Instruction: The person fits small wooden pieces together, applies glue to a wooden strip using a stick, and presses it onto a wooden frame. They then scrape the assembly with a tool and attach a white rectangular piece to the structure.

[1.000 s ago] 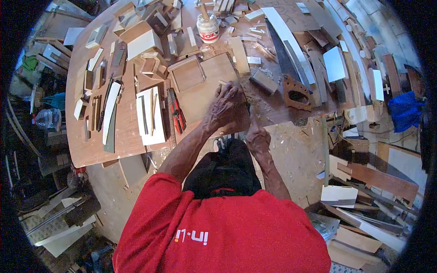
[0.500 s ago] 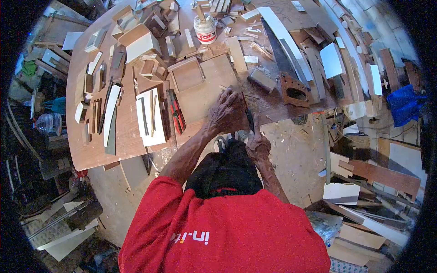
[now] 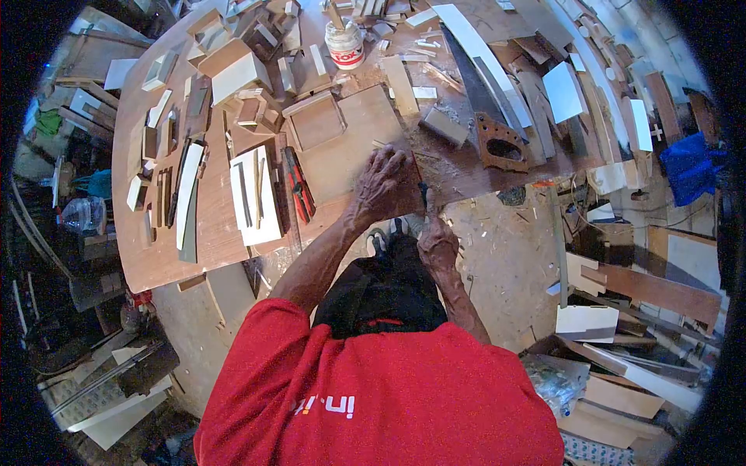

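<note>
My left hand (image 3: 380,185) presses down at the right edge of a flat brown board (image 3: 361,116) on the workbench. Its curled fingers hold a small wood strip (image 3: 380,144), whose pale end sticks out past the fingertips. Just off the bench's near edge, my right hand (image 3: 439,242) is closed around a slim hand tool (image 3: 424,187) with a dark upper part. The index finger lies along the tool, which points away from me beside the board; its exact kind I cannot tell. Red-and-black pliers-like handles (image 3: 298,185) lie left of my left hand.
A white glue tub (image 3: 345,46) with a brush stands at the back. Wooden boxes (image 3: 241,74), a white panel with strips (image 3: 256,198), a block (image 3: 444,126) and a brown piece with an oval hole (image 3: 501,144) lie around. Offcuts (image 3: 637,291) crowd the floor at right.
My right hand and the tool have shifted slightly, with the index finger a little further left. My left hand stays in place on the board and strip.
</note>
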